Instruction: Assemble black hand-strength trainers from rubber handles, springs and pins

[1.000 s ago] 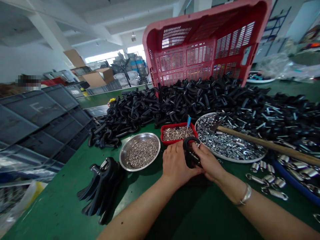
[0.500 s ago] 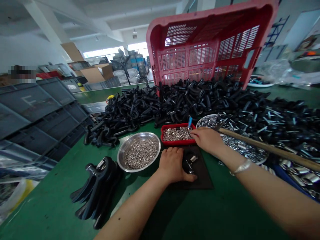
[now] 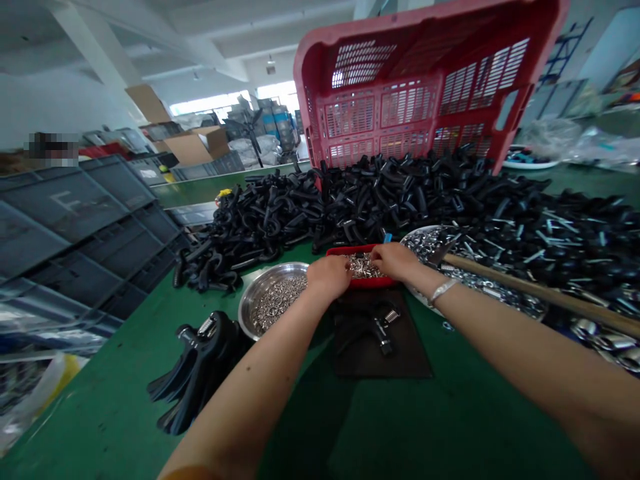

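Observation:
My left hand [image 3: 328,275] and my right hand [image 3: 396,260] both reach into a small red tray [image 3: 363,282] of little metal pins, fingers curled over the pins. What the fingers pinch is hidden. A black plastic grip part with a spring [image 3: 373,326] lies untouched on a dark mat [image 3: 400,357], just in front of the tray.
A round steel bowl of small rings [image 3: 260,293] sits left of the tray, a larger steel dish of nuts [image 3: 425,243] right. A wooden handle [image 3: 540,293] crosses that dish. Black handle parts [image 3: 390,193] pile before a tipped red crate [image 3: 425,87]. Assembled grips [image 3: 200,363] lie at left.
Both hands let go of the black grip part, which now lies on the mat. First the right hand, then the left, moved forward to the red tray.

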